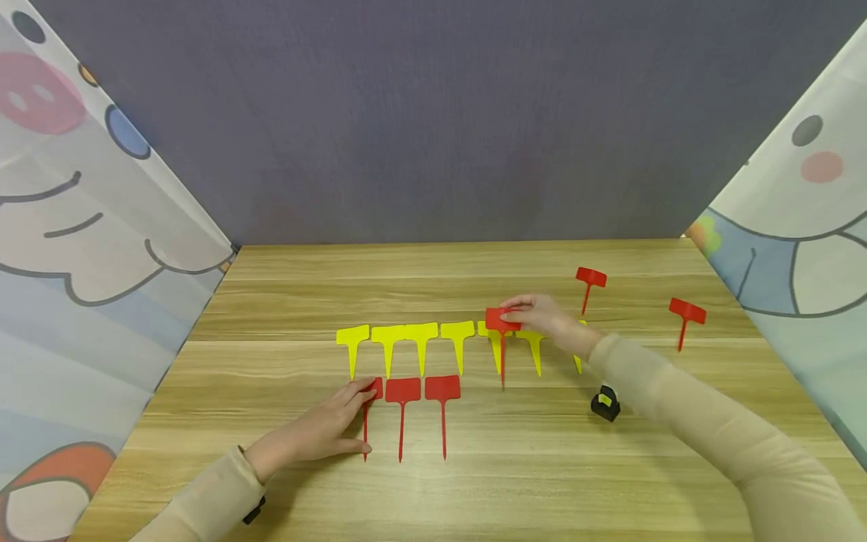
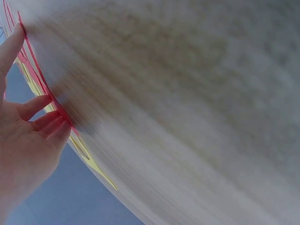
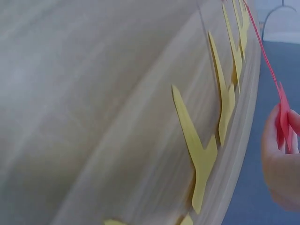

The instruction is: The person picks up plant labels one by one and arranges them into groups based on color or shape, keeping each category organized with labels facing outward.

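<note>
My right hand [image 1: 542,318] pinches a red T-shaped plant label [image 1: 502,320] by its head, with the stem pointing down. In the right wrist view that red label [image 3: 284,117] is up off the table, between thumb and fingers. It partly covers one of several yellow plant labels [image 1: 423,331] lying in a row. Below that row lie three red labels, including a middle one [image 1: 403,390] and a right one [image 1: 442,388]. My left hand [image 1: 318,427] rests on the leftmost red label [image 1: 377,387], fingers at its head and thumb by its stem tip.
Two more red labels lie at the right, one farther back [image 1: 591,277] and one near the right edge [image 1: 687,310]. A small black object [image 1: 605,404] shows beside my right sleeve. The wooden table [image 1: 542,482] meets a grey panel [image 1: 433,135] behind.
</note>
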A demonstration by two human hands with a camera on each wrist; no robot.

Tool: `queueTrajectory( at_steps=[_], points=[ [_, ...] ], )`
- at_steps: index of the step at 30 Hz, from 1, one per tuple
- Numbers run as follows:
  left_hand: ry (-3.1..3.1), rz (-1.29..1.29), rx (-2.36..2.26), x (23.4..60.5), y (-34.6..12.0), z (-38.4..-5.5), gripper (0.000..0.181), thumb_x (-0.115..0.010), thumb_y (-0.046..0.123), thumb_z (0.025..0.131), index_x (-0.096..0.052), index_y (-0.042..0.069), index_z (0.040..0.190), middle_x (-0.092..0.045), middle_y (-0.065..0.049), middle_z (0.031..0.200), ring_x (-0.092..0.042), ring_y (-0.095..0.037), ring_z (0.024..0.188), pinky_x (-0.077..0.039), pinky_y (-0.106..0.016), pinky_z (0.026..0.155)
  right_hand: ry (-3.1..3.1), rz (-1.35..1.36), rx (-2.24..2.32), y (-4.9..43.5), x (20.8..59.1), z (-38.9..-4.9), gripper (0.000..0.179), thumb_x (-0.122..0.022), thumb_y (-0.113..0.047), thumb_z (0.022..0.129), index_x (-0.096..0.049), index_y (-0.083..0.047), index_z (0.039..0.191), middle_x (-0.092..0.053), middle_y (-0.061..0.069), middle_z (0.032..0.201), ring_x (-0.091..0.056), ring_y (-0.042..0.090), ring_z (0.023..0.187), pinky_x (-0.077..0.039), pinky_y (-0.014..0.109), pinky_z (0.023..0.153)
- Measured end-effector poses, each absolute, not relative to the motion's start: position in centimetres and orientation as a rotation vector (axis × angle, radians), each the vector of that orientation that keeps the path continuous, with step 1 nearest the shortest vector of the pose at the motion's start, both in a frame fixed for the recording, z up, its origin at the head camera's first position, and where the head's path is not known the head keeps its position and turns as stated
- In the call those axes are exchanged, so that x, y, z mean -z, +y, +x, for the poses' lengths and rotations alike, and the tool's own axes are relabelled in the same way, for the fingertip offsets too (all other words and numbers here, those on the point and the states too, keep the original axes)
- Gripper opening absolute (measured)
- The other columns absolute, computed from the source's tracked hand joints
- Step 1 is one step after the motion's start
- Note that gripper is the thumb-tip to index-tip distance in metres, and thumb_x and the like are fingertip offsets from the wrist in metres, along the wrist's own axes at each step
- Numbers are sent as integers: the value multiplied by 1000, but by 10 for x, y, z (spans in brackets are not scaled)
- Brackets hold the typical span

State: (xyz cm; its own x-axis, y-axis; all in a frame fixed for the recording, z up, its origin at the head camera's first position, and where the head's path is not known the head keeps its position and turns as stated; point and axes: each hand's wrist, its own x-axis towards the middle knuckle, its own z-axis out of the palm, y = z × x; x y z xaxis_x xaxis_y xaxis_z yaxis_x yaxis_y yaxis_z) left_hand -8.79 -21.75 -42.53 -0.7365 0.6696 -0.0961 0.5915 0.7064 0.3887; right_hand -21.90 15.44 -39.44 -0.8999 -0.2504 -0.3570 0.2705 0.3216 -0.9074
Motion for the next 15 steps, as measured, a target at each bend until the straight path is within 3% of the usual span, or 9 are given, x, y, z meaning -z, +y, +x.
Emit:
queueTrajectory(
  at_steps=[6, 15],
  points=[
    [2689, 1011, -490, 426, -218, -88, 77, -63, 44, 78, -35, -5, 130, -25, -16, 140, -27, -32, 126, -31, -46, 99, 2094, 3, 1650, 149, 400, -207, 38, -67, -9, 78, -56, 4, 112, -64, 2, 95, -57, 7, 74, -48, 22, 67],
    [2695, 1012, -480, 426, -218, -88, 78, -63, 44, 77, -35, -5, 130, -25, -17, 140, -28, -32, 126, -31, -46, 99, 2059, -50, 1612, 145, 406, -191, 37, -67, -8, 77, -58, 6, 110, -65, 6, 96, -60, 8, 76, -51, 27, 72]
  ],
)
